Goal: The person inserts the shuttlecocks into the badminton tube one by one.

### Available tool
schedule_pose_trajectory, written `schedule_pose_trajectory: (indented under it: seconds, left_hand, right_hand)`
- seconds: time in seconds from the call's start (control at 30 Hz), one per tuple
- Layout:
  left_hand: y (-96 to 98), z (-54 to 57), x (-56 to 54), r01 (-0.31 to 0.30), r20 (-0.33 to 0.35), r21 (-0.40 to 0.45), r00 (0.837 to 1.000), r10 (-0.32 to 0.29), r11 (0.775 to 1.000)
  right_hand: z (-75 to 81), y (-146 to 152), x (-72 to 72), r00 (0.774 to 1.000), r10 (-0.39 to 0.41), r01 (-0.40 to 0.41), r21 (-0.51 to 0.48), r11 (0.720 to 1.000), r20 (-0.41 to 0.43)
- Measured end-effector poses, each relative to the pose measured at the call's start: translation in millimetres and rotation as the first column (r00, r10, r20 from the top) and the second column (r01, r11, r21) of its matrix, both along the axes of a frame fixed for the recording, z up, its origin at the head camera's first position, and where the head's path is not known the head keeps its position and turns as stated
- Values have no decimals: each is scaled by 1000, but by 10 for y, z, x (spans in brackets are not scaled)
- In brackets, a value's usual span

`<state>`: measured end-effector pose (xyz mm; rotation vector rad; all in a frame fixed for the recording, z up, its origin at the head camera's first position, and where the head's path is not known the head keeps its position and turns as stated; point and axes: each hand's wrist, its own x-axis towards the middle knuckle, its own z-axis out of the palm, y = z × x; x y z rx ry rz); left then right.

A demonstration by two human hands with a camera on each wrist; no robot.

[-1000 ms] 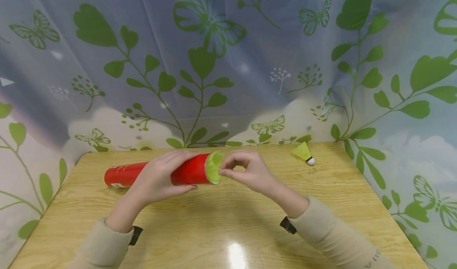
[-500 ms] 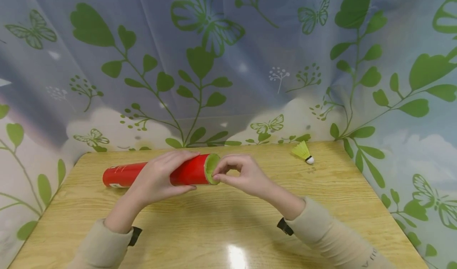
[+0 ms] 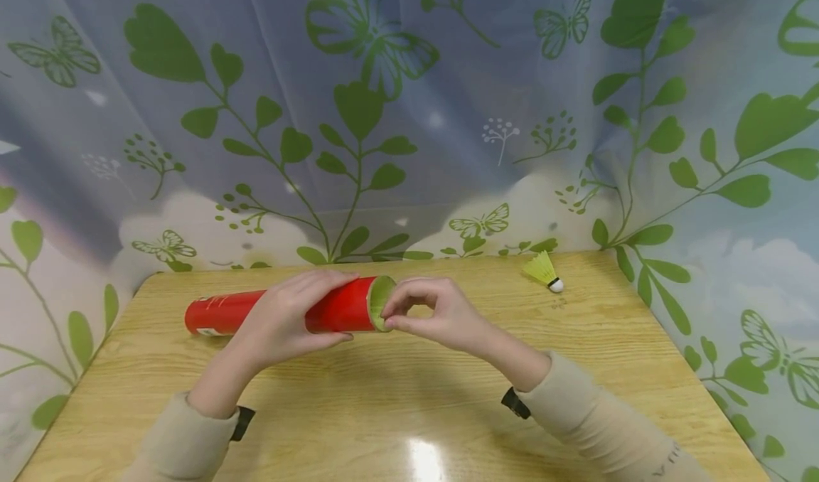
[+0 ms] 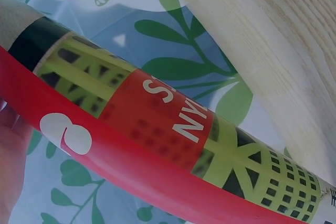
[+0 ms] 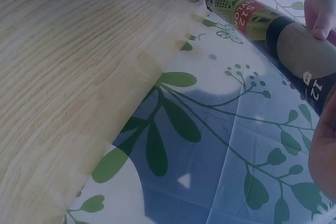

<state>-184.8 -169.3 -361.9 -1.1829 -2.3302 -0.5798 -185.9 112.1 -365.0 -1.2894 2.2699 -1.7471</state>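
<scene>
A red shuttlecock tube (image 3: 342,304) lies along the table, tipped so its mouth faces right. My left hand (image 3: 288,311) grips it from above near the middle, thumb along the near side. Yellow shuttlecocks show through the tube's clear strip (image 4: 252,166) in the left wrist view. At the mouth, my right hand (image 3: 441,311) has thumb and fingertips pinched together on the skirt of a yellow shuttlecock (image 3: 379,297), which sits inside the rim and is mostly hidden. In the right wrist view, my right hand (image 5: 323,156) is beside the tube's end.
One yellow shuttlecock (image 3: 542,270) with a white cork lies near the table's back right. The wooden table (image 3: 358,411) ends at a leaf-printed curtain (image 3: 409,148) behind and at both sides.
The shuttlecock skirt that stuck out of the tube's mouth has gone in behind the rim, my right fingertips moving left with it. My left hand keeps its grip.
</scene>
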Motion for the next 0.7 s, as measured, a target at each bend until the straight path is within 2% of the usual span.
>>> schedule_pose_trajectory:
  seconds: [0.13, 0.33, 0.57, 0.7]
  left_hand:
    - [-6, 1, 4, -11, -2, -3, 1000, 11, 1000]
    - [-7, -2, 8, -20, -5, -5, 1000, 20, 1000]
    - [-17, 3, 7, -21, -11, -2, 1000, 21, 1000]
    - [-20, 9, 5, -15, -5, -2, 1000, 15, 1000]
  right_hand:
    - [11, 87, -28, 1000, -1, 1, 0, 1000, 6]
    - [64, 333, -116, 998, -54, 54, 14, 998, 13]
    - [42, 726, -286, 988, -156, 156, 32, 987, 9]
    - [-19, 943, -403, 971, -239, 238, 54, 970, 10]
